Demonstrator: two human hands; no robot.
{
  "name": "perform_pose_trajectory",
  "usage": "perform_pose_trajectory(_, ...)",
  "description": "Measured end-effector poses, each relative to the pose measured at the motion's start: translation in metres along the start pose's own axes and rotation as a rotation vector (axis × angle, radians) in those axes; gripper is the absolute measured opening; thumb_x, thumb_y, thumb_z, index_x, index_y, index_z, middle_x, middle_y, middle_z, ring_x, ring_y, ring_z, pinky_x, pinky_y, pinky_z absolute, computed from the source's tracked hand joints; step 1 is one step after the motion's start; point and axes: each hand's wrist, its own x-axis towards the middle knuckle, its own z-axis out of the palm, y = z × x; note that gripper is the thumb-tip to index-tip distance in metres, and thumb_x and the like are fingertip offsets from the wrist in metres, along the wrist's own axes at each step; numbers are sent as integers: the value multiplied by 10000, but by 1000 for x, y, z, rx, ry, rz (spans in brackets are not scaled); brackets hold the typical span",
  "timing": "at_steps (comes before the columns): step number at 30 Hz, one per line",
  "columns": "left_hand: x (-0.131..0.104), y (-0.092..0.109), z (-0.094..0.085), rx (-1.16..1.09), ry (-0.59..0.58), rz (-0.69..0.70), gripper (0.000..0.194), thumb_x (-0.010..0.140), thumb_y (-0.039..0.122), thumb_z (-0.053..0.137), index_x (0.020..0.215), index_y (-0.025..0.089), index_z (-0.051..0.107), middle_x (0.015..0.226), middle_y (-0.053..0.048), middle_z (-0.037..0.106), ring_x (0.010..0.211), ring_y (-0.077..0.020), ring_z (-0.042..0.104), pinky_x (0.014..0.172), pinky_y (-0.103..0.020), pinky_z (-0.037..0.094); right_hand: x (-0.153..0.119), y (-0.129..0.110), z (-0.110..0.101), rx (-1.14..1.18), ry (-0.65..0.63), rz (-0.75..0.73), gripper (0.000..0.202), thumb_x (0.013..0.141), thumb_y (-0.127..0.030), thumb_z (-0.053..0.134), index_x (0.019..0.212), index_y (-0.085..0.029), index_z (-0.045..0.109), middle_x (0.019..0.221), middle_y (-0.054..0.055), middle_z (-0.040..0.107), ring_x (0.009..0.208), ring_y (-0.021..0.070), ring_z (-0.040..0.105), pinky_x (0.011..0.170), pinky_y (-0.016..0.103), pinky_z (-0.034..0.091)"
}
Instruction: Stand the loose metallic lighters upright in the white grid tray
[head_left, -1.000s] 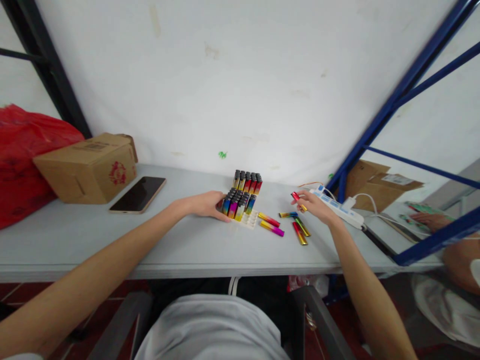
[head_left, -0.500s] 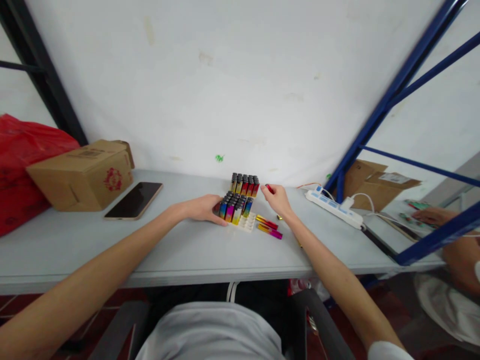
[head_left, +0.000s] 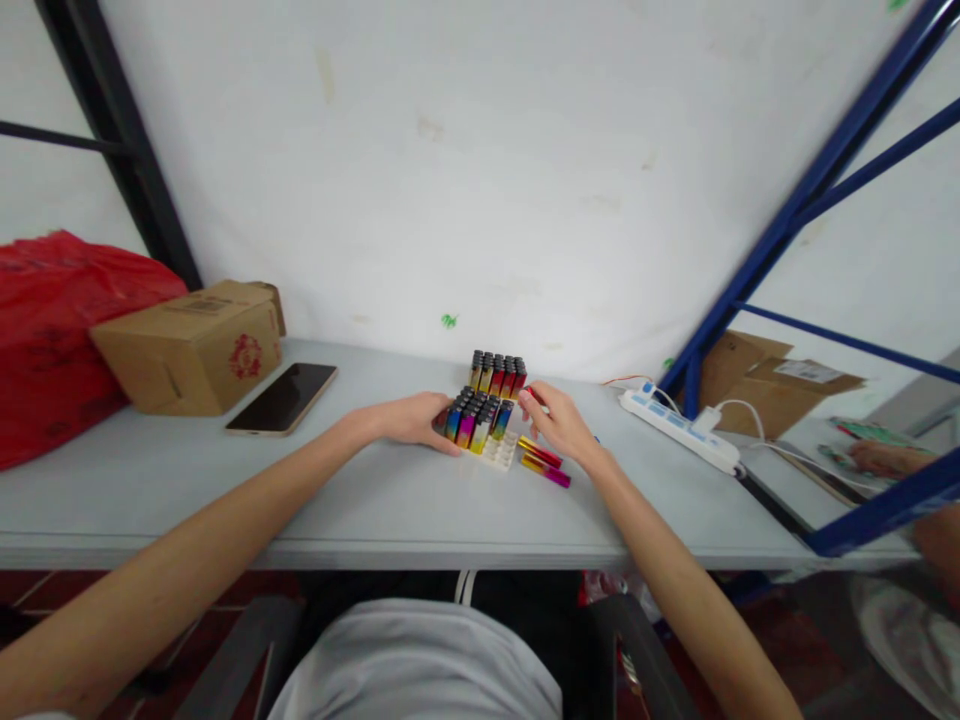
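Observation:
On the desk a white tray (head_left: 500,452) holds rows of upright lighters (head_left: 466,425) with black tops and blue, pink and yellow bodies. Its right front slots show no lighters. My left hand (head_left: 417,418) wraps round the left side of this tray and its lighters. Just right of the group, my right hand (head_left: 561,420) pinches a red lighter (head_left: 528,391), mostly hidden by the fingers. Two loose lighters, a red and gold one (head_left: 541,454) and a pink and gold one (head_left: 547,470), lie below that hand. Behind stands another block of lighters (head_left: 499,374), yellow to red.
A phone (head_left: 283,398), a cardboard box (head_left: 196,350) and a red plastic bag (head_left: 67,340) are on the left. To the right lie a white power strip (head_left: 679,428) and blue rack posts (head_left: 750,270). Beyond them a co-worker's hand (head_left: 885,458) handles small parts.
My right hand has turned and moved in toward the tray with the red lighter. The left hand keeps its place on the tray. The whole view has shifted slightly.

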Motion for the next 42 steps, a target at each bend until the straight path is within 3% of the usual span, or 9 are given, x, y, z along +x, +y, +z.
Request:
perform_pose_trajectory(2, 1, -2, 0, 17, 3, -4, 685, 753, 652, 829, 1225, 172, 701, 1157, -72, 785, 1004, -291, 719, 834, -315, 534, 0, 0, -5, -84, -19, -105, 536, 1089, -661, 399, 821, -229, 568, 845, 45, 628, 727, 181, 565, 702, 320, 461)
perform_pose_trajectory(4, 2, -3, 0, 29, 3, -5, 677, 754, 652, 828, 1217, 174, 703, 1148, -70, 788, 1002, -292, 721, 830, -315, 533, 0, -1, -8, -157, -42, -143, 558, 1080, -661, 430, 750, -227, 548, 753, 25, 591, 692, 175, 528, 686, 316, 430)
perform_pose_trajectory(8, 3, -5, 1, 10, -10, 5, 635, 760, 633, 828, 1193, 182, 712, 1126, -55, 796, 991, -281, 725, 825, -305, 535, -4, -4, -7, -99, -127, -59, 563, 1067, -661, 475, 726, -221, 556, 606, -22, 567, 567, 141, 481, 615, 292, 363)
perform_pose_trajectory(16, 1, 1, -1, 0, -15, -14, 617, 755, 600, 837, 1190, 179, 717, 1117, -56, 790, 963, -273, 719, 838, -314, 542, -6, -8, -2, -3, -229, 44, 546, 1021, -702, 531, 786, -220, 630, 695, 19, 737, 631, 192, 648, 637, 286, 441)
perform_pose_trajectory(21, 1, 3, -1, -3, -26, -11, 588, 771, 577, 830, 1187, 178, 715, 1098, -44, 786, 946, -255, 709, 832, -303, 537, -6, -10, 2, -58, -190, 34, 568, 988, -715, 590, 694, -229, 579, 646, 26, 725, 568, 182, 616, 616, 291, 436)
perform_pose_trajectory(25, 1, 1, 0, 14, -22, -17, 623, 771, 609, 821, 1198, 170, 707, 1131, -66, 781, 989, -279, 717, 838, -313, 539, -8, -13, 7, 61, -239, 71, 580, 977, -766, 564, 733, -240, 574, 684, 31, 744, 587, 196, 655, 608, 292, 465)
perform_pose_trajectory(32, 0, -5, 2, 61, 27, 5, 661, 778, 670, 811, 1216, 186, 708, 1209, -100, 764, 1079, -316, 710, 939, -348, 539, -6, -7, 14, -131, -163, -43, 636, 1043, -703, 498, 639, -214, 544, 592, 10, 634, 531, 136, 495, 592, 278, 329)
perform_pose_trajectory(37, 0, -7, 2, 49, 34, -3, 704, 748, 704, 831, 1217, 193, 712, 1152, -88, 780, 1055, -316, 714, 914, -340, 544, -3, -5, 16, -159, -106, -49, 602, 1057, -630, 514, 628, -209, 545, 561, -19, 547, 528, 124, 433, 594, 281, 293)
perform_pose_trajectory(42, 0, -4, 1, 27, 27, 18, 666, 762, 695, 821, 1200, 204, 724, 1162, -77, 780, 1041, -304, 716, 909, -331, 542, -6, 0, 17, -112, -199, -63, 598, 1049, -653, 530, 666, -202, 612, 595, -11, 592, 548, 131, 462, 596, 272, 315)
